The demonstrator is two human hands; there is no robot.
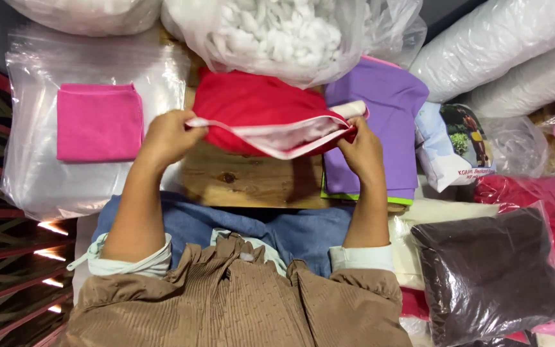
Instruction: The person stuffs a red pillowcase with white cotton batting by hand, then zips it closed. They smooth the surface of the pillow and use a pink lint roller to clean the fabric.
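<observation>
Pinching the two ends of the opening, the left hand (169, 136) and the right hand (361, 149) hold a red cushion cover (252, 106) at the centre of the frame, above the wooden tabletop (245, 180). Its mouth is open and white lining shows; it looks partly filled. A bag of white stuffing (277, 32) lies just behind, and a folded pink cloth (99, 122) at the left.
</observation>
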